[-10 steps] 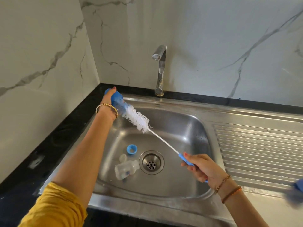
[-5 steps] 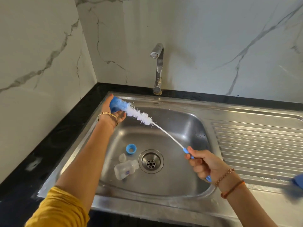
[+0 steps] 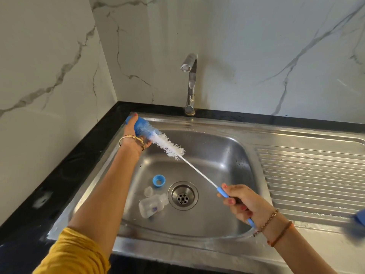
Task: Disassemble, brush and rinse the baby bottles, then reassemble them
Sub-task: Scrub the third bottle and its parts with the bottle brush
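My left hand (image 3: 132,137) grips a blue bottle part (image 3: 141,125) over the sink's back-left corner. The white bristles of a long bottle brush (image 3: 170,145) run into that part. My right hand (image 3: 249,203) holds the brush's blue handle above the basin's right side. On the basin floor lie a clear bottle body (image 3: 151,206) on its side, a clear teat (image 3: 148,191) and a blue collar ring (image 3: 158,180), all left of the drain (image 3: 183,195).
The steel sink (image 3: 197,123) sits in a black counter (image 3: 83,165) against marble walls. The tap (image 3: 190,86) stands at the back with no water running. A ribbed drainboard (image 3: 312,175) lies to the right, with a blurred blue object (image 3: 357,224) at the frame's edge.
My left hand with the blue part has dropped slightly toward the sink rim, with the brush still in it. My right hand has barely moved.
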Demonstrator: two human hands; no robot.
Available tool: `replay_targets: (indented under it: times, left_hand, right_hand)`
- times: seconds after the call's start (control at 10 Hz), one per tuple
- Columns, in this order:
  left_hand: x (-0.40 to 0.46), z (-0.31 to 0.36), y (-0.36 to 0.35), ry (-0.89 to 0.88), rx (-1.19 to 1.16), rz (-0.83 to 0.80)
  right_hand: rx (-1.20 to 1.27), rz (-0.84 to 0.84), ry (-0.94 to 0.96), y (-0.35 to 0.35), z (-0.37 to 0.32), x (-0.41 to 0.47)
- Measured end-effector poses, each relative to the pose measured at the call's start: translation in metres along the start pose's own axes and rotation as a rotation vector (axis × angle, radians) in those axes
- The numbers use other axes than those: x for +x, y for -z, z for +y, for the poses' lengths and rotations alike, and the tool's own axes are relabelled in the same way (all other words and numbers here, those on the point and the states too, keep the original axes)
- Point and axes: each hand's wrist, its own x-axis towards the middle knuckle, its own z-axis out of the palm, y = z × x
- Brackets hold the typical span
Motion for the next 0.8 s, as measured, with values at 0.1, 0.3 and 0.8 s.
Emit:
replay_targets:
  times: [0.1, 0.3, 0.8]
  left_hand:
    - [0.000, 0.000, 0.000, 0.014, -0.003, -0.020]
    - [-0.001, 0.002, -0.003, -0.012, 0.065, 0.026]
    - [-0.003, -0.007, -0.011, -0.093, 0.049, 0.033]
  right_hand:
    - [-0.167, -0.006, 0.117, 0.001, -0.001, 0.003]
    - [-1.254, 0.575, 0.939, 0.001, 0.010, 0.013]
    - [-1.320, 0.677, 0.754, 0.004, 0.007, 0.006]
